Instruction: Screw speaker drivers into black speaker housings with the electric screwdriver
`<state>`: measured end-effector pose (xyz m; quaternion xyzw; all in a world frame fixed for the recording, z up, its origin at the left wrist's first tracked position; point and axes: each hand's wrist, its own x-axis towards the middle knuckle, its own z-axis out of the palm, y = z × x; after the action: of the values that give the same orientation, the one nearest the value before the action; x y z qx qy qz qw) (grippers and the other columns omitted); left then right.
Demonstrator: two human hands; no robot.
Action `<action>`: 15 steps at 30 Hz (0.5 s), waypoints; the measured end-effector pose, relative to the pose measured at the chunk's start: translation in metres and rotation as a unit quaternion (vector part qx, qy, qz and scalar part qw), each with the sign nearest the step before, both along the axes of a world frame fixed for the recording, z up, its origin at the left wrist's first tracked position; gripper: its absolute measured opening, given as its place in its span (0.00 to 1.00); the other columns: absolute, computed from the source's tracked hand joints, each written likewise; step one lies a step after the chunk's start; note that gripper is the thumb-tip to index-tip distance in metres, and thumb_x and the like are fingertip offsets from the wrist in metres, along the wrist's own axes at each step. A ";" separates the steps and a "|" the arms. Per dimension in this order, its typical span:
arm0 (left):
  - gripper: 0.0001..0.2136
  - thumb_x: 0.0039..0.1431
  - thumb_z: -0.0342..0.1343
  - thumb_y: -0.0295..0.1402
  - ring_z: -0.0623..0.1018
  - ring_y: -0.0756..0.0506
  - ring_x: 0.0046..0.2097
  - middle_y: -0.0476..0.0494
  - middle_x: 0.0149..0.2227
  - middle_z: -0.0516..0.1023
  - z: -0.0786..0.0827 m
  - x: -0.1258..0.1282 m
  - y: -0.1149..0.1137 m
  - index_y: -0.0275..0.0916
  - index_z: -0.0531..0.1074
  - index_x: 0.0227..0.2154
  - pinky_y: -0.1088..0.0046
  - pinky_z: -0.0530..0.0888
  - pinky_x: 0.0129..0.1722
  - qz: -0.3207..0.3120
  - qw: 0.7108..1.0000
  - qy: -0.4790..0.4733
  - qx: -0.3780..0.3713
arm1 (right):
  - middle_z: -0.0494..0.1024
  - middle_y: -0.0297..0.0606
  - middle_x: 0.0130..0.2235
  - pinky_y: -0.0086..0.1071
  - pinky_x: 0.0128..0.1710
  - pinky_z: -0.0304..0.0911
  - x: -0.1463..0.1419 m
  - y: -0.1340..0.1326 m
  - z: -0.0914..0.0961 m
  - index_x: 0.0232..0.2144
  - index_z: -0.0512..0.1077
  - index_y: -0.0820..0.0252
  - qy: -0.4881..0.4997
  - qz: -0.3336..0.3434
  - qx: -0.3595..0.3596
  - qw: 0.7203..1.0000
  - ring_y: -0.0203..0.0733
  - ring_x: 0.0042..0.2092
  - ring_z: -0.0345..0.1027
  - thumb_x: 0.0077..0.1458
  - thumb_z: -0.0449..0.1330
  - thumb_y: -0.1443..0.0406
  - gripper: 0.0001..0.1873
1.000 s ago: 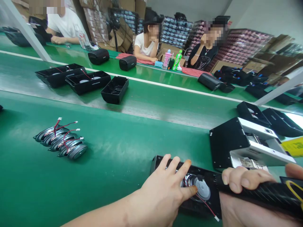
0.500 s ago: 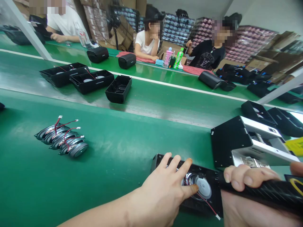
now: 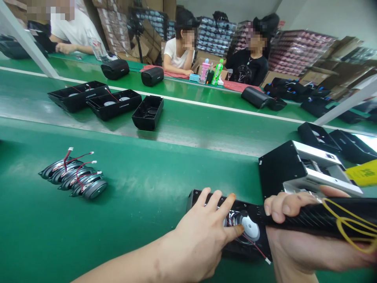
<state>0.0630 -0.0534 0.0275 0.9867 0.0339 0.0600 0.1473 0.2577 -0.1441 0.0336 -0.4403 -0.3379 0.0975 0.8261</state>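
Note:
My left hand [image 3: 203, 232] lies with spread fingers across a black speaker housing [image 3: 194, 196], its thumb beside a round speaker driver [image 3: 250, 228]. A red and black lead with a white plug [image 3: 267, 260] trails from the driver over the housing's near edge. My right hand [image 3: 288, 208] is wrapped round a black electric screwdriver [image 3: 312, 218], held nearly level. Its nose points left over the housing, close to the driver's upper rim; the bit and any screw under it cannot be made out. A yellow cord [image 3: 343, 228] loops around the screwdriver's rear.
Several loose speaker drivers [image 3: 73, 177] with leads lie in a row at left. A black and white box-shaped machine [image 3: 282, 169] stands beyond my right hand. Open black housings [image 3: 114, 103] sit on the green belt [image 3: 188, 137]. Co-workers [image 3: 249, 65] sit across, near bottles [image 3: 218, 72].
My right hand and the screwdriver have moved left and slightly up, its nose now nearer the driver. My left hand stays on the housing. A co-worker opposite has lowered a raised hand.

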 end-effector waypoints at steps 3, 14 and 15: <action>0.32 0.63 0.66 0.41 0.68 0.20 0.70 0.23 0.76 0.57 0.002 0.001 0.000 0.47 0.69 0.69 0.32 0.65 0.68 0.001 1.000 0.005 0.001 | 0.69 0.27 0.20 0.32 0.16 0.56 -0.002 0.008 0.001 0.42 0.78 0.51 0.023 0.026 -0.013 0.999 0.36 0.17 0.54 0.48 0.62 0.25 0.41; 0.18 0.71 0.60 0.49 0.81 0.33 0.56 0.39 0.66 0.78 -0.060 0.030 0.000 0.58 0.79 0.60 0.45 0.80 0.57 0.059 0.969 -0.178 0.163 | 0.67 0.31 0.19 0.32 0.14 0.62 -0.006 0.015 -0.007 0.39 0.79 0.51 0.092 0.072 -0.042 0.992 0.40 0.17 0.60 0.57 0.62 0.33 0.30; 0.20 0.71 0.59 0.49 0.83 0.35 0.52 0.40 0.62 0.81 -0.073 0.038 -0.001 0.49 0.80 0.60 0.50 0.82 0.55 0.086 0.961 -0.200 0.168 | 0.68 0.32 0.20 0.35 0.14 0.64 0.000 0.013 -0.016 0.39 0.79 0.51 0.116 0.096 -0.052 0.987 0.42 0.17 0.62 0.56 0.63 0.34 0.30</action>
<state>0.1009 -0.0544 -0.0455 0.9585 0.0782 0.2733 -0.0225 0.2573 -0.1309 0.0174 -0.4341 -0.2753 0.2439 0.8224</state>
